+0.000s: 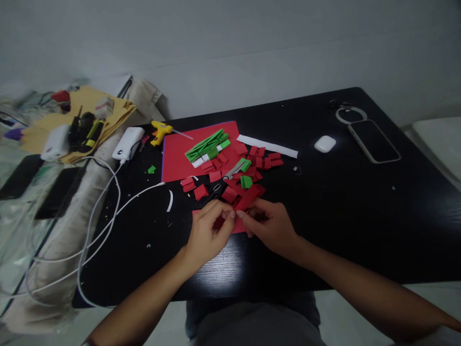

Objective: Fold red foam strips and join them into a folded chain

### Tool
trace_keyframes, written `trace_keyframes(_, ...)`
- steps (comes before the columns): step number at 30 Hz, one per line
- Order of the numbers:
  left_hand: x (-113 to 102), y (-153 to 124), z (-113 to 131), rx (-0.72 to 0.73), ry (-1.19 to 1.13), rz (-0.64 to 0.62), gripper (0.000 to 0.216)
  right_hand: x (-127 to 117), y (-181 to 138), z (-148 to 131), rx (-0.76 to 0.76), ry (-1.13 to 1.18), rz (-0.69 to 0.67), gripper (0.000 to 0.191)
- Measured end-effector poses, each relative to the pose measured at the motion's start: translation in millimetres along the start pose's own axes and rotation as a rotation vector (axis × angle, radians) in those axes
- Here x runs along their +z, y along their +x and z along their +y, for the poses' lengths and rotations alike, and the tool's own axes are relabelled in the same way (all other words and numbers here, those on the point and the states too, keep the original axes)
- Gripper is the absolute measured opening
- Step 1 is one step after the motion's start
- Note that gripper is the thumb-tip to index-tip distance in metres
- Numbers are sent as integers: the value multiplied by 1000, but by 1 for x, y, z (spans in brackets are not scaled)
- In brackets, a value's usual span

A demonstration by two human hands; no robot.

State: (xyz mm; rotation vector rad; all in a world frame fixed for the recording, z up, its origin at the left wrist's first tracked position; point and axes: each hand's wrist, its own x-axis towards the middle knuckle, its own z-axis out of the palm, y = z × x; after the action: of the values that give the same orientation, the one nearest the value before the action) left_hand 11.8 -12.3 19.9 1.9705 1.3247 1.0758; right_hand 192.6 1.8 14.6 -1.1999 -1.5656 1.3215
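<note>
Two hands (211,233) (270,226), one red strip (252,195)

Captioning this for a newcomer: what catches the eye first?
Against the black table, the scatter of red and green folded paper pieces at its centre stands out. Just nearer, the left hand and right hand pinch a red paper strip between them. A yellow glue gun lies by the red sheet's far left corner.
</note>
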Motion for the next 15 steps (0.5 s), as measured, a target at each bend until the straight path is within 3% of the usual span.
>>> trace_keyframes(9,-1,2,0,6,-11,-13,16,1,-1,7,-171,-218,67,18)
trace_keyframes(15,0,2,0,-132,-109,-28,19,3,-3,15,-372,-390,151,16)
